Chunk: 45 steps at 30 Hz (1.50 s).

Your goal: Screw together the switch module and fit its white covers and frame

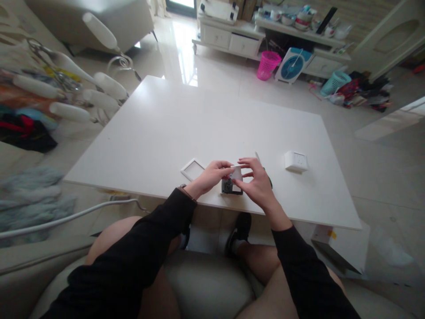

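Observation:
My left hand [211, 176] pinches the left side of a small white rectangular plate [237, 172] between thumb and fingers. From the other side, my right hand [257, 180] grips the same plate, its thumb low and its fingers along the top. Directly below is a small box-shaped body with a dark, black-patterned face [227, 187], near the table's front edge; whether the plate touches it I cannot tell. A thin white square frame [184, 170] lies left of my left hand. Partly hidden behind my right hand is a slim tool with a dark handle [270, 179].
On the white table [212, 119], a white block with slots on its top [296, 161] stands to the right. A lamp with long white shades [99, 31] rises beyond the left edge. A pink basket [268, 65] and a blue fan [292, 65] are on the floor.

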Tool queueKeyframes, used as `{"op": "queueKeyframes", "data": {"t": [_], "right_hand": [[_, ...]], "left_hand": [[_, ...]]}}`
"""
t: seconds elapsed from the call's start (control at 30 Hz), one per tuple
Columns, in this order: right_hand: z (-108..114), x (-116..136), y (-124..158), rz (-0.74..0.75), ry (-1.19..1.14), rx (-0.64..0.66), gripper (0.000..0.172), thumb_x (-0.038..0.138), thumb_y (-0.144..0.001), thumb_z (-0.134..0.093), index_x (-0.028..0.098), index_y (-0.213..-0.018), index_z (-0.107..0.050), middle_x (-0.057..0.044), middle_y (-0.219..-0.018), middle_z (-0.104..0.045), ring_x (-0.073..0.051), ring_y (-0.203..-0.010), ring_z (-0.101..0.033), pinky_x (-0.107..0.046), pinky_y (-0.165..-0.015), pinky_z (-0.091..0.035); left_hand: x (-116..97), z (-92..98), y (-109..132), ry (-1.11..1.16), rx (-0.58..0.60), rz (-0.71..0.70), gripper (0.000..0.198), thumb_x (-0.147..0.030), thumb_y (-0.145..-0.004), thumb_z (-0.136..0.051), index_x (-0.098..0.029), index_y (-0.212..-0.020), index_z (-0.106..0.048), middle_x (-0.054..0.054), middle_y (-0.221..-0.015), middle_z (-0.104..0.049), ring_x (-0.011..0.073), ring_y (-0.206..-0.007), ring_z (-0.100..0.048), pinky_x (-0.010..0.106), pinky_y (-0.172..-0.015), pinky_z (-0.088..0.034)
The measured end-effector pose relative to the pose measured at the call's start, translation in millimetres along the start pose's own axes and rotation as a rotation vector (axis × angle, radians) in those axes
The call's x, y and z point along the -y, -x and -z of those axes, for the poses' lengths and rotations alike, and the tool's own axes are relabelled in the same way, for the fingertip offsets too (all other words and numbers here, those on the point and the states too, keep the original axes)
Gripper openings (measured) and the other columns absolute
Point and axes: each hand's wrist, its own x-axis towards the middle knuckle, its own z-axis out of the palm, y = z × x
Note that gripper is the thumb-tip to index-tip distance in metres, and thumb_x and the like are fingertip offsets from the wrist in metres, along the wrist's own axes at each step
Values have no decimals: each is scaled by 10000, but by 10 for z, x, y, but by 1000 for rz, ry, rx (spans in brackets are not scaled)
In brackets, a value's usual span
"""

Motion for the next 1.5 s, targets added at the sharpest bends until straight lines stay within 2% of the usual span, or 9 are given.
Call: {"op": "queueKeyframes", "data": {"t": [0.07, 0.13, 0.27, 0.5, 0.8, 1.3, 1.5], "right_hand": [[36, 16, 6, 124, 147, 89, 427, 188, -783, -751, 267, -1192, -659, -74, -1255, -692, -268, -1178, -669, -407, -922, -613], [59, 16, 11, 180, 253, 152, 425, 165, -801, -732, 261, -1209, -663, -81, -1230, -706, -286, -1209, -652, -455, -1032, -573], [72, 7, 23, 205, 388, 203, 467, 199, -837, -737, 263, -1292, -652, -93, -1279, -704, -308, -1232, -639, -478, -1092, -530], [75, 31, 36, 235, 559, 269, 510, 238, -861, -737, 221, -1363, -646, -122, -1317, -701, -332, -1221, -635, -491, -1073, -531], [70, 54, 40, 215, 571, 255, 529, 259, -860, -755, 238, -1379, -653, -120, -1276, -658, -325, -1199, -623, -462, -1028, -551], [74, 20, 17, 232, 662, 244, 541, 314, -846, -792, 226, -1366, -672, -103, -1170, -712, -310, -1055, -679, -442, -906, -535], [51, -25, 30, 246, 574, 148, 625, 270, -794, -786, 200, -1380, -580, -132, -1254, -742, -335, -1123, -708, -462, -932, -533]], "left_hand": [[3, 11, -1, -49, -14, -2, 275, -385, -748, -808, -133, -844, -754, 18, -780, -662, 116, -707, -552, 284, -703, -431], [0, 15, 3, -74, -27, -3, 234, -358, -756, -789, -137, -814, -743, 10, -752, -649, 114, -689, -535, 280, -688, -420], [-6, 8, 19, -88, -45, 20, 194, -332, -783, -757, -140, -785, -728, 8, -726, -637, 116, -678, -532, 280, -686, -420], [37, 14, 19, -112, -3, 48, 195, -327, -811, -714, -134, -787, -721, 11, -723, -633, 119, -683, -537, 275, -683, -412], [36, 29, 20, -149, 5, 66, 198, -332, -850, -688, -143, -792, -705, 16, -724, -633, 124, -683, -545, 283, -691, -419], [67, 3, 17, -101, -7, 59, 222, -349, -846, -697, -129, -814, -712, 13, -738, -617, 122, -688, -518, 288, -698, -401], [68, 30, -2, -18, 3, 76, 279, -393, -794, -795, -133, -769, -698, -7, -706, -580, 112, -672, -508, 288, -707, -397]]}}
